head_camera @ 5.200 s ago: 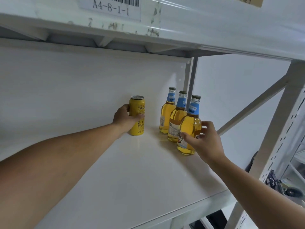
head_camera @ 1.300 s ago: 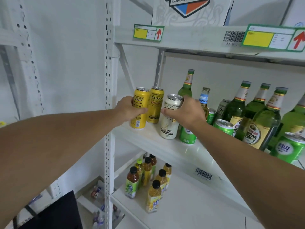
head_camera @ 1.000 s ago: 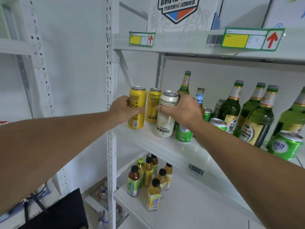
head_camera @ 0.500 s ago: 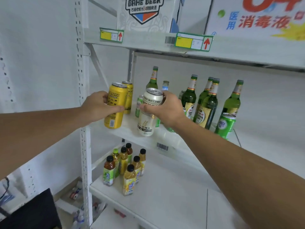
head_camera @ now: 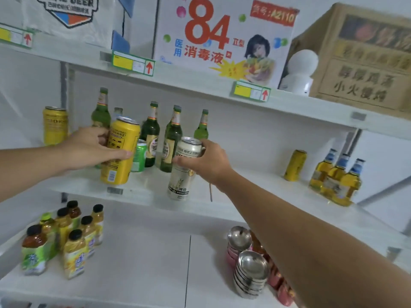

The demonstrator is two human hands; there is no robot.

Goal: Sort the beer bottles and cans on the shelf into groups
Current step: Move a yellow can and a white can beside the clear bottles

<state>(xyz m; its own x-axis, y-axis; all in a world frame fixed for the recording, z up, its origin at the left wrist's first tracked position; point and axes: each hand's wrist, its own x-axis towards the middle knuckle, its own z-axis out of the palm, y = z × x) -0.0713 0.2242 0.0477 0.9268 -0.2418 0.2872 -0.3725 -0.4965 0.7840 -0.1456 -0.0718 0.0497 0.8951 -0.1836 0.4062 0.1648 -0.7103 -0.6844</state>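
Observation:
My left hand (head_camera: 89,150) grips a yellow can (head_camera: 121,152), lifted and tilted in front of the white middle shelf (head_camera: 244,181). My right hand (head_camera: 206,162) holds a white can (head_camera: 183,172) off the shelf's front edge. Behind them stand several green bottles (head_camera: 151,134) and a green can (head_camera: 139,157). Another yellow can (head_camera: 55,125) stands at the shelf's far left. At the far right a yellow can (head_camera: 295,165) stands beside three amber bottles with blue neck labels (head_camera: 335,181).
The lower shelf carries several juice bottles (head_camera: 64,238) on the left and stacked metal bowls (head_camera: 249,265) on the right. The top shelf holds a white "84" box (head_camera: 222,38), a brown carton (head_camera: 360,58) and a beer carton (head_camera: 66,16).
Both hands have lifted their cans off the shelf's left end and carried them rightward. My view has swung right, so the yellow can and amber bottles at the far right now show.

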